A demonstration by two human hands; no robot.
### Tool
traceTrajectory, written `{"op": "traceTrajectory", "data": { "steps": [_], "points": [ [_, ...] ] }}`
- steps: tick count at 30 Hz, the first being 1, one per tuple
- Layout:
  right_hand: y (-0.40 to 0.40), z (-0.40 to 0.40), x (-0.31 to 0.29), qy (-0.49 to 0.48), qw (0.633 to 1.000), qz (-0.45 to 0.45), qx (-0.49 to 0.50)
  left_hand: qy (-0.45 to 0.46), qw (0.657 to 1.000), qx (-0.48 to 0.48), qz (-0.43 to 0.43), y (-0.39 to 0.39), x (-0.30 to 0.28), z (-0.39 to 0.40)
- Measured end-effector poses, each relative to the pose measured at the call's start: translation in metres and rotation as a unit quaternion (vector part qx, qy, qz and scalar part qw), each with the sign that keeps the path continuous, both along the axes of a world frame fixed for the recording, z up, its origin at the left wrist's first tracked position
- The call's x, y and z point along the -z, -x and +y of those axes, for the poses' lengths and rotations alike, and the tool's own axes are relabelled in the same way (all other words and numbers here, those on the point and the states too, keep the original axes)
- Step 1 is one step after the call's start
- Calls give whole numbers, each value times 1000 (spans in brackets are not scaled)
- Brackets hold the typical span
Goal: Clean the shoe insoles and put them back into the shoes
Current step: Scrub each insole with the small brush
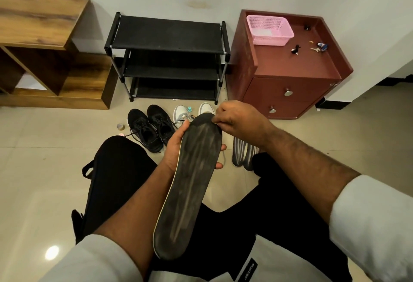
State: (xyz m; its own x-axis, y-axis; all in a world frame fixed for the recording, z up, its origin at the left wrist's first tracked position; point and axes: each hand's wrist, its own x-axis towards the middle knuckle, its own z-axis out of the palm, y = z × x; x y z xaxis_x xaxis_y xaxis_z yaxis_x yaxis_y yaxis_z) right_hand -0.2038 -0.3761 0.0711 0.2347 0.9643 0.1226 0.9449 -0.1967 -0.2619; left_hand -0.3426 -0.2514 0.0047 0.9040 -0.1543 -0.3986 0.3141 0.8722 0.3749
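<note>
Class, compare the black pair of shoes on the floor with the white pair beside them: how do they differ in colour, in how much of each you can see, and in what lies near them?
The black shoes are dark all over and fully visible; the white shoes are pale and partly hidden behind the held insole and the right hand. A tape roll lies beside the black pair; a small teal object sits between the white ones. Both pairs stand on the floor before the shoe rack.

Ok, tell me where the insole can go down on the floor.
Bare tile lies left of the black shoes, beyond the tape roll. More lies right of the striped insoles, before the cabinet. It is crowded before the rack, where the shoes stand in a row.
</note>
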Motion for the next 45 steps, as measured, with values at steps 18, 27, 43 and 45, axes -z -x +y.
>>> {"op": "traceTrajectory", "data": {
  "steps": [18, 27, 43, 45],
  "points": [
    [0, -8, 6, -31, 999, 2, 12, -23, 999, 35, 26, 2, -4, 6],
    [54, -23, 33, -5, 998, 37, -49, -78, 993, -46, 79, -5, -4, 10],
    [42, 1, 33, -41, 998, 41, -38, -84, 987, -96, 99, -3, 0, 24],
    [30, 4, 34, -59, 998, 25, 9, -61, 995, -55, 58, 0, -1, 20]
  ]
}}
